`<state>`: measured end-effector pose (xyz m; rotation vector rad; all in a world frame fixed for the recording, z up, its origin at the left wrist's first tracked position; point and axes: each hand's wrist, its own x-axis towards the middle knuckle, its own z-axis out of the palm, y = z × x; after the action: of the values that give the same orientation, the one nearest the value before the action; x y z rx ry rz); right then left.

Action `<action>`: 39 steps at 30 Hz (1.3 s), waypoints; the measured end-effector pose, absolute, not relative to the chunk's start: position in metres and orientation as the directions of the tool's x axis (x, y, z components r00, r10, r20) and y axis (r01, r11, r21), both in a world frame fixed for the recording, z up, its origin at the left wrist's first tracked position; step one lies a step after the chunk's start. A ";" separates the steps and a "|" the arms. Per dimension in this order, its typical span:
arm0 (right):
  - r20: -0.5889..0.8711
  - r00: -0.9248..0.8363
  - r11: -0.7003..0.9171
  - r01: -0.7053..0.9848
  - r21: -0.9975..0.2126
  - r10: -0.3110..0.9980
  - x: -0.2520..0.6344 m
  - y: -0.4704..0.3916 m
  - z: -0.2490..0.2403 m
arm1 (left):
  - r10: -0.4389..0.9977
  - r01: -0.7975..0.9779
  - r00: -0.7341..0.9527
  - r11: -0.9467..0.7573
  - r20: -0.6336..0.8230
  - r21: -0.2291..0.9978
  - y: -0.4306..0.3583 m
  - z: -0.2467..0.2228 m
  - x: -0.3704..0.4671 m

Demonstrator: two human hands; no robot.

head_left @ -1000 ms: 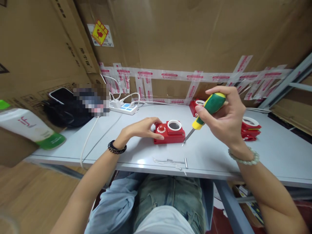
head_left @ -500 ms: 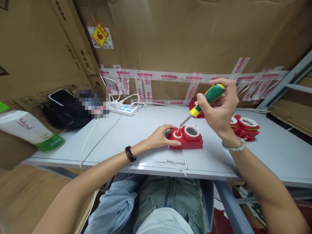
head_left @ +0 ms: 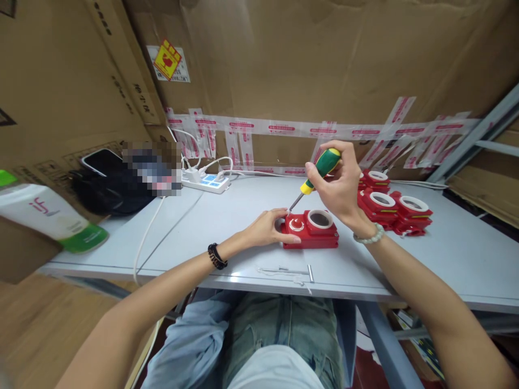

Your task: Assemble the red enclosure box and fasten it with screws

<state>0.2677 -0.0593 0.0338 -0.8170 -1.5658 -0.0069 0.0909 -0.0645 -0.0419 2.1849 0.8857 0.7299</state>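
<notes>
A red box (head_left: 312, 240) with a white-rimmed round window and a red knob lies on the grey table. My left hand (head_left: 265, 229) grips its left end, thumb along the front and fingers behind. In my right hand (head_left: 338, 181) is a screwdriver (head_left: 321, 168) with a green and yellow handle, slanting down to the left. Its tip is at the box's back left corner; whether it touches a screw is too small to tell. Thin metal pieces (head_left: 287, 270) lie near the table's front edge.
More red boxes (head_left: 413, 208) stand at the right. A white power strip (head_left: 208, 182) with cables sits at the back left, near a black bag (head_left: 97, 189), a phone (head_left: 101, 161) and a white-green tube (head_left: 52, 216). Cardboard (head_left: 284, 65) rises behind the table.
My right hand has moved left with the screwdriver, taking its tip from above the knob to the box's back left corner. My left hand keeps its hold on the box.
</notes>
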 end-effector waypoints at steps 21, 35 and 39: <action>0.878 -0.078 0.762 0.537 -0.362 0.472 0.263 -0.055 0.024 | 0.735 0.385 0.617 -0.594 0.282 0.706 -0.061 -0.046 0.091; 0.867 -0.211 0.722 0.657 -0.216 0.452 0.249 -0.061 0.029 | 0.734 0.385 0.618 -0.595 0.282 0.705 -0.060 -0.047 0.091; 0.858 -0.221 0.645 0.748 -0.155 0.463 0.246 -0.064 0.034 | 0.740 0.387 0.617 -0.582 0.268 0.715 -0.061 -0.047 0.090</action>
<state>0.2457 -0.0641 0.0340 -0.9607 -1.8695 -0.3594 0.0904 -0.0605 -0.0471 2.2253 0.8819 0.7454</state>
